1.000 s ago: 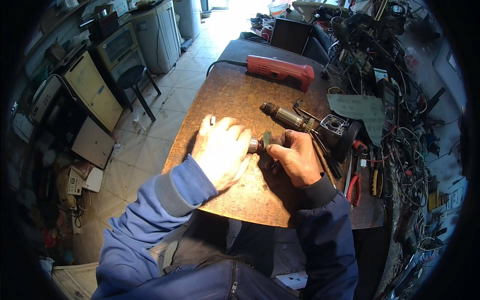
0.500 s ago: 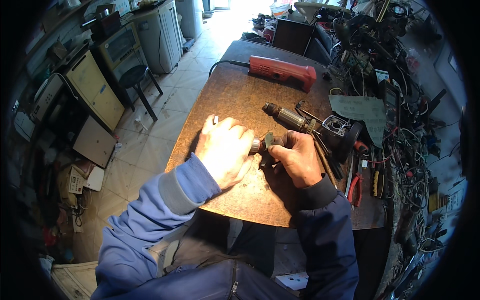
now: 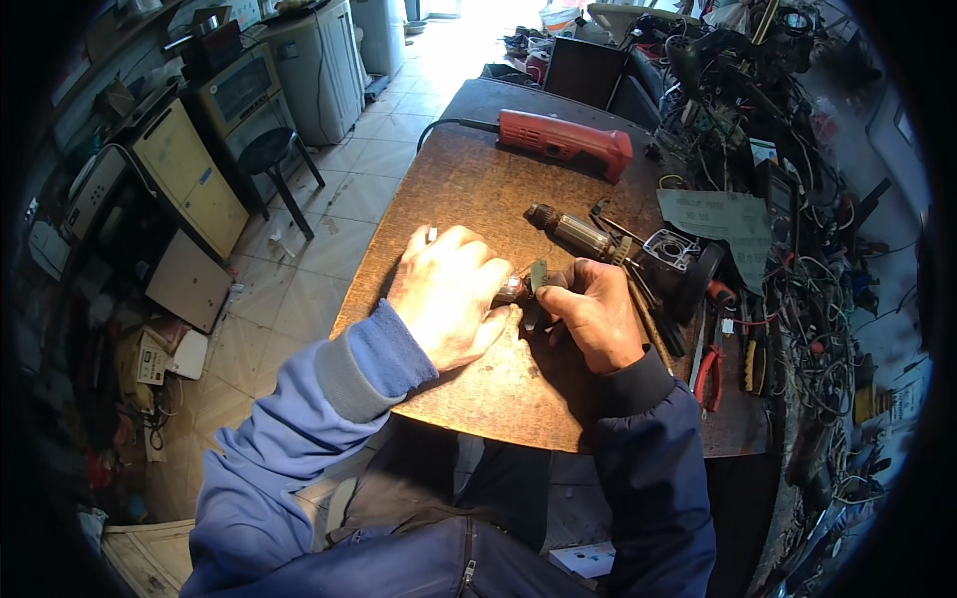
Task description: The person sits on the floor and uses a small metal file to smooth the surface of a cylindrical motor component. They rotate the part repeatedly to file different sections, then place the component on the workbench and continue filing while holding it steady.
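Note:
My left hand (image 3: 446,296) is wrapped round what looks like a motor armature. Only its shiny copper-toned commutator end (image 3: 512,289) shows past my fingers, and the rest is hidden under the palm. Between thumb and fingers, my right hand (image 3: 598,317) pinches a small grey-green piece of sandpaper (image 3: 538,273) beside that end. Whether the paper wraps all the way round the shaft, I cannot tell. Both hands are low over the front of the brown wooden table (image 3: 439,407). A second armature (image 3: 581,235) with a small gear lies just beyond my right hand.
A red power tool body (image 3: 563,143) with a black cord lies at the table's far side. To the right are a metal gear housing (image 3: 670,251), a torn grey-green sandpaper sheet (image 3: 720,221), red-handled pliers (image 3: 709,377) and heaped cables (image 3: 812,299). A black stool (image 3: 269,151) stands at left.
The commutator end has turned slightly in my left hand and its shine looks different. My two hands have hardly shifted.

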Available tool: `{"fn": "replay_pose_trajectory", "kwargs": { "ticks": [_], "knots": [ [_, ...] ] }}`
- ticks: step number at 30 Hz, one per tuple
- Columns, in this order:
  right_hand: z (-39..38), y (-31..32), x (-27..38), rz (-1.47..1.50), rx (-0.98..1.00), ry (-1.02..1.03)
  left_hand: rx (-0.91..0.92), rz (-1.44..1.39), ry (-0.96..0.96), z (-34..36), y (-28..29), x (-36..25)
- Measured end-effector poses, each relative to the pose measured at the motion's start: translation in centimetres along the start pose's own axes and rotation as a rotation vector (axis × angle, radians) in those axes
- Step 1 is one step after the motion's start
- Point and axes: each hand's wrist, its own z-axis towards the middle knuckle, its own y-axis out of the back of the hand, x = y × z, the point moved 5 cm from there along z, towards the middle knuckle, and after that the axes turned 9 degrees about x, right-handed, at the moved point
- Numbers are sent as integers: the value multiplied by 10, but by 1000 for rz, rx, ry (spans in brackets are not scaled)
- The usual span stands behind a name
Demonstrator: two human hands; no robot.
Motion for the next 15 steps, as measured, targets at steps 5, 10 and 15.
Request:
{"fn": "replay_pose_trajectory", "kwargs": {
  "ticks": [5, 10, 15],
  "knots": [
    [0, -3, 3, 40, -23, 18, -23, -141, 30, -1, 7, -4],
    [0, -3, 4, 46, -13, 15, -106, 103, 92, -2, 1, -7],
    [1, -2, 1, 67, 10, 3, 199, -7, 123, 2, -4, 4]
  ]
}}
